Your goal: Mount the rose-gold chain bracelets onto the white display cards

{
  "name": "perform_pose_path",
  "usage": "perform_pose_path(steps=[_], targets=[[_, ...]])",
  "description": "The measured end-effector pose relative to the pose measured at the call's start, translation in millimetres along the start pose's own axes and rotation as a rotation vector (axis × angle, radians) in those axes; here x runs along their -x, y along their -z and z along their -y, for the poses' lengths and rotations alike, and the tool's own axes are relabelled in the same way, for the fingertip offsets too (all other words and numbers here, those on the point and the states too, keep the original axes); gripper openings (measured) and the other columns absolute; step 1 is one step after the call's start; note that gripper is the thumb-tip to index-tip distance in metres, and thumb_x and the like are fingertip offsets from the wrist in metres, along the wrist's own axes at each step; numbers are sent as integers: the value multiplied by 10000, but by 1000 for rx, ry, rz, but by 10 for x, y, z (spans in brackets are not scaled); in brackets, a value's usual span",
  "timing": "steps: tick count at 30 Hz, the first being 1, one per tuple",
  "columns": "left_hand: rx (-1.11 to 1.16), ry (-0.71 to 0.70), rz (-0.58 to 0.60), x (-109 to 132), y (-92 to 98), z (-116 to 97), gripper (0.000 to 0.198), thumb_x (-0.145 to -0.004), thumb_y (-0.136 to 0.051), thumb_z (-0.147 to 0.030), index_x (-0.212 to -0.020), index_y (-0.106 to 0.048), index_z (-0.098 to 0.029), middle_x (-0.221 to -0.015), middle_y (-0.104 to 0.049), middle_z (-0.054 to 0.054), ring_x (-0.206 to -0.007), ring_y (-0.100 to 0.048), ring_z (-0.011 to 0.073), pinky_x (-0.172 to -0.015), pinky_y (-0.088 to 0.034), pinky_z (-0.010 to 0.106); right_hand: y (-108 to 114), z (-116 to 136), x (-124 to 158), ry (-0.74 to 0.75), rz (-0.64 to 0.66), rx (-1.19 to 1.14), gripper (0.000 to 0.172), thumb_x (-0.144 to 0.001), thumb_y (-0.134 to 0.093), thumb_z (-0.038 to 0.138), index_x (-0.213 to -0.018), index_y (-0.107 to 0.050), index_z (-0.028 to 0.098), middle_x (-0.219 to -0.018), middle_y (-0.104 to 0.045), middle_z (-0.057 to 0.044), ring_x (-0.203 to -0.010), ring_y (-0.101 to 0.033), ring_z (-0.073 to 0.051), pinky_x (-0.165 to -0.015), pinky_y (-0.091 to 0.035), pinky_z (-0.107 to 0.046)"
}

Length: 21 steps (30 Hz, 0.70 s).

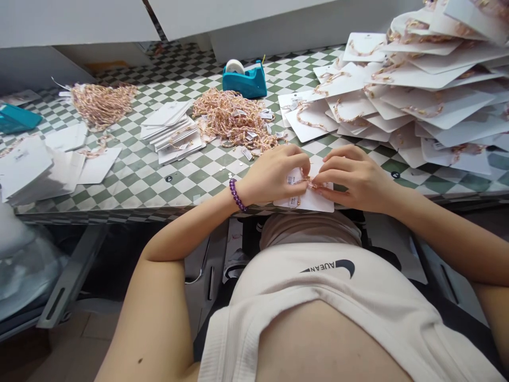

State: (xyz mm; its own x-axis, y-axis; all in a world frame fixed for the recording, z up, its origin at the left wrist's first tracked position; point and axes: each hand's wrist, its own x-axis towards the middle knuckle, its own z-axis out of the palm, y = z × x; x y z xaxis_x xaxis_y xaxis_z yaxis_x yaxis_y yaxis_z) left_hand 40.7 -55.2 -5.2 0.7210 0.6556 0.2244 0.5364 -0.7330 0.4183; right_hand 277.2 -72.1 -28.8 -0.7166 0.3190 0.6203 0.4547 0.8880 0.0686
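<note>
the left hand (278, 172) and the right hand (356, 178) met over a white card (320, 202) at the near edge of the desk (191, 188), which had a green-and-white checkered cover. between them was a pink beaded strand (310, 183), lying over the card. the left grip was narrow, thumb and bent forefinger pinched on the strand; the right grip was narrow too, its fingertips closed on the same strand from the other side. how the strand was fixed to the card could not be told, since the fingers hid part of it. a purple bead bracelet (237, 195) circled the left wrist.

just beyond the left hand lay a loose heap of beaded strands (230, 116) with small printed tags among them, and behind that heap stood a teal tape dispenser (244, 85). a stack of white cards (170, 132) sat just beside the heap, to its left. farther left were a bundle of strands (103, 103) and, nearer the edge, a scatter of larger cards (59, 175). on the right, a tall, uneven pile of cards with strands (437, 90) leaned across the desk, beyond the right hand.
</note>
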Motion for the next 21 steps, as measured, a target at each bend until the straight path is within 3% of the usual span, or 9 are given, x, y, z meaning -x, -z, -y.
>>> perform_pose_path(steps=[4,8,12,15,18,21], targets=[[81,34,31,-45,28,47,120,-833,-708,-310,-883,-693,-202,-1013,-654,61,-988,-614,227,-882,-460,353,60,98,-25,46,-56,111,127,-916,-725,317,-997,-667,239,-988,-706,-30,-1055,-566,-215,-932,-508,-373],[135,56,60,-72,46,73,140,-825,-728,-343,-831,-680,-211,-988,-658,48,-997,-611,222,-891,-461,347,52,351,-60,147,-54,147,268,-873,-764,434,-1033,-665,242,-982,-682,-4,-987,-518,-201,-923,-466,-371],[157,66,53,-63,42,65,135,-824,-719,-333,-831,-673,-207,-1029,-658,58,-1035,-614,222,-932,-465,352,-101,612,-94,57,-33,314,346,-911,-678,557,-881,-630,215,-901,-635,-34,-949,-479,-223,-847,-384,-369],[153,68,38,-57,32,64,163,-839,-704,-363,-828,-674,-204,-1038,-654,72,-1042,-617,231,-942,-474,369,-194,708,-125,-41,-55,405,272,-950,-649,388,-763,-592,200,-829,-610,-37,-891,-480,-208,-809,-345,-348],[147,69,37,-56,21,70,152,-843,-700,-358,-831,-672,-209,-1042,-654,73,-1044,-619,234,-947,-480,380,-181,707,-157,-56,-71,344,178,-919,-657,199,-751,-601,186,-796,-632,-26,-871,-500,-196,-807,-363,-335],[148,62,28,-56,10,73,148,-841,-707,-358,-833,-671,-215,-1037,-655,69,-1037,-620,232,-948,-484,380,-83,651,-181,-20,-16,210,151,-937,-659,175,-787,-637,175,-791,-668,-23,-881,-526,-188,-821,-395,-325]])
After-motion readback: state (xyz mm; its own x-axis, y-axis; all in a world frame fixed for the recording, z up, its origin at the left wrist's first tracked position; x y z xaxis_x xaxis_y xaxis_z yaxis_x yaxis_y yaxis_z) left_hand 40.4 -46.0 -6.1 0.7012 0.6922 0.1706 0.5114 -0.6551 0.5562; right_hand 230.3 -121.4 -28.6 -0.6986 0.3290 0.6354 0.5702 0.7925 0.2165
